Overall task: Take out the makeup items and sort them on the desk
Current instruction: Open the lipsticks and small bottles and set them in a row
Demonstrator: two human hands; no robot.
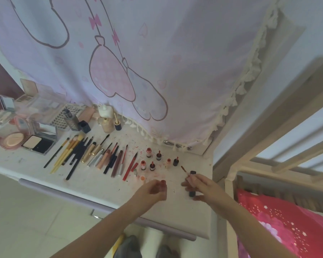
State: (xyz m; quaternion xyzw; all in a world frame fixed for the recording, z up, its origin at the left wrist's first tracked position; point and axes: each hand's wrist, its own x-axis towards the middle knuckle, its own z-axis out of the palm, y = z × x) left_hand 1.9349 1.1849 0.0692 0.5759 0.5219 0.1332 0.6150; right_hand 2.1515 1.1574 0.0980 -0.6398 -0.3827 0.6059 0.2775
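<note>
My left hand grips a small dark red lip gloss tube over the front of the white desk. My right hand pinches a pale wand applicator with a red tip pointing up-left, and a dark tube shows beside its fingers. Just beyond my hands stand several small open lip tint bottles. A row of brushes and pencils lies left of them.
Powder compacts, open palettes and foundation bottles fill the desk's back left. A purple cartoon curtain hangs behind. A wooden bed frame and red bedding are at the right. Red smears mark the desk.
</note>
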